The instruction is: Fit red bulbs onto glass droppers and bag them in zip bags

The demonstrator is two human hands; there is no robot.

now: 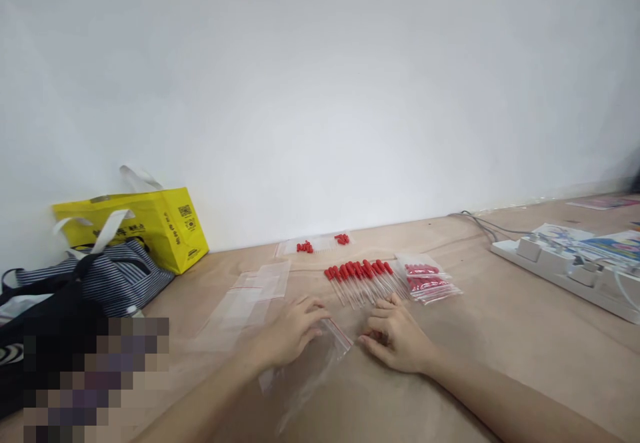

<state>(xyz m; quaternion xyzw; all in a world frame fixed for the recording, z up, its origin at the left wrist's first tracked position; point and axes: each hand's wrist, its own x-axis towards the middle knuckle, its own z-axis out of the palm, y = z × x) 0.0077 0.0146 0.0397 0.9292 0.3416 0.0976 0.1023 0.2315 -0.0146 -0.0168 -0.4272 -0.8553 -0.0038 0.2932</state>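
My left hand (295,329) holds a clear zip bag (336,333) by its edge, between thumb and fingers, low over the table. To its right, my right hand (397,336) has its fingers curled beside the lower ends of several clear tubes with red caps (359,276), which lie side by side. Whether its fingertips grip a tube is too small to tell. Right of the tubes are filled zip bags (427,283) with red-capped pieces inside. Flat clear bags (260,281) lie spread behind and left of my left hand.
Small red caps (305,247) lie on clear plastic near the wall. A yellow bag (185,229) and a striped bag (135,279) stand at the left. A white power strip (560,276) with cables and printed sheets (613,246) is at the right.
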